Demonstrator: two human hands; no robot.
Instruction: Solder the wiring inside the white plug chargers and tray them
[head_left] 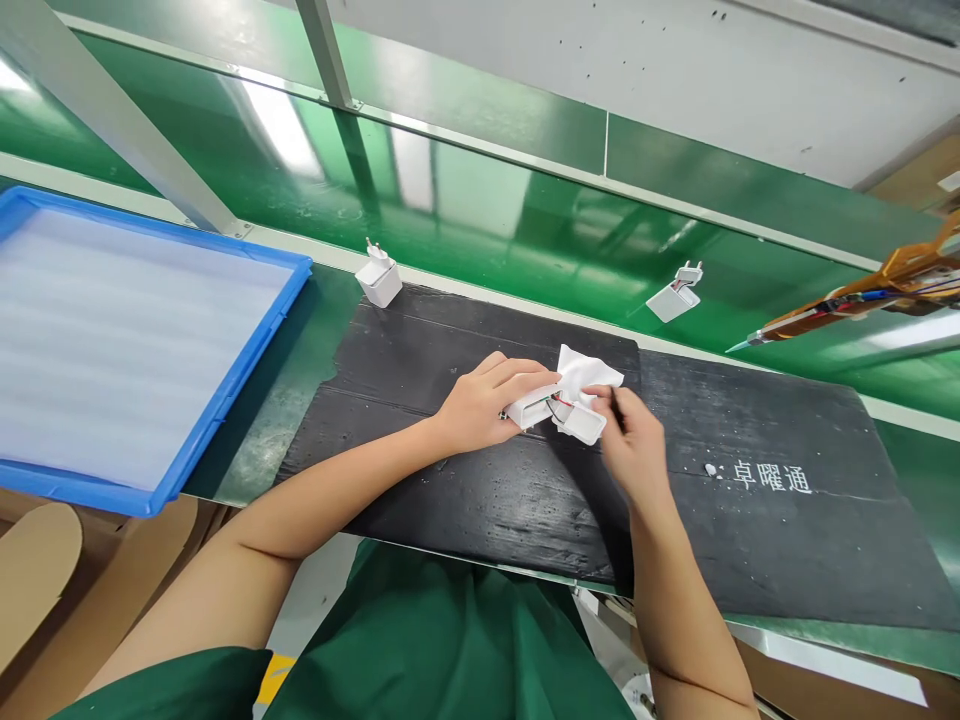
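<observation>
My left hand (491, 405) is closed around a white plastic charger housing (534, 408), held above the black mat. Its end is open, and thin red and dark wires run from it to a loose white cover piece (581, 423). Behind these lies a crumpled white cloth (587, 368), possibly tissue. The fingers of my right hand (634, 435) are pinched at the cloth's right edge, close to the cover piece. A dark streak shows between those fingers; I cannot make out what it is.
A white plug adapter (381, 282) stands at the mat's far left corner. Another adapter with its plug part loose (673, 294) lies on the green surface. A blue-rimmed tray (296, 290) is at left. An orange dispenser with a fine tip (795, 322) reaches in from the right. White crumbs (711, 469) dot the black mat (810, 540).
</observation>
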